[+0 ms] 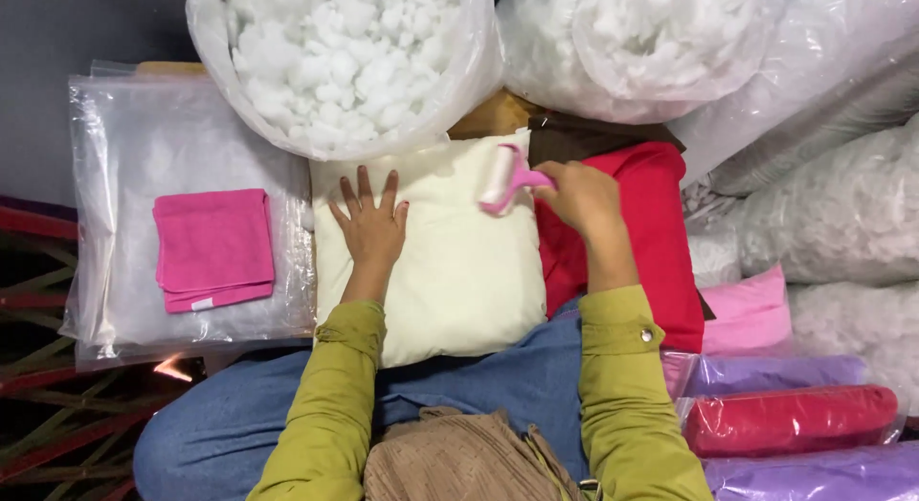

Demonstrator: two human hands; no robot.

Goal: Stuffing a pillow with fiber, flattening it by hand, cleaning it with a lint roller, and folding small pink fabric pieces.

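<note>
A cream pillow (450, 262) lies across my lap. My left hand (371, 225) presses flat on its left half, fingers (364, 187) spread apart toward twelve o'clock. My right hand (582, 197) is clamped around a pink lint roller (504, 178), whose white drum touches the pillow's top edge at one o'clock.

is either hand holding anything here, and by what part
The right hand holds a pink lint roller by its handle. The left hand holds nothing; it lies flat on the cream pillow.
</note>
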